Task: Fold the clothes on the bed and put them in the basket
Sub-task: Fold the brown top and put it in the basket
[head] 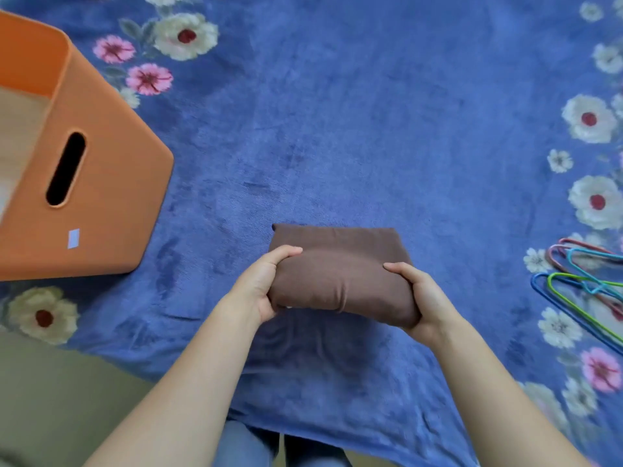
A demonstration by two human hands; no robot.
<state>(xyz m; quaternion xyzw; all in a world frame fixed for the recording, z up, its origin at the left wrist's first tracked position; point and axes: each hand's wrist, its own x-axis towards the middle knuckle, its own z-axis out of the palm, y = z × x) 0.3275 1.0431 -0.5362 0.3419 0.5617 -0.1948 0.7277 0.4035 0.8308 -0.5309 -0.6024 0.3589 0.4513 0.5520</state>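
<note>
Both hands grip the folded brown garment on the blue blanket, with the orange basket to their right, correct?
No. The head view shows the orange basket to their left. The left hand and right hand do grip the folded brown garment on the blue blanket.

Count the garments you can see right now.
1: a folded brown garment over the blue blanket, near its front edge, held at its ends by the left hand and right hand. The orange basket may hide others inside.
</note>
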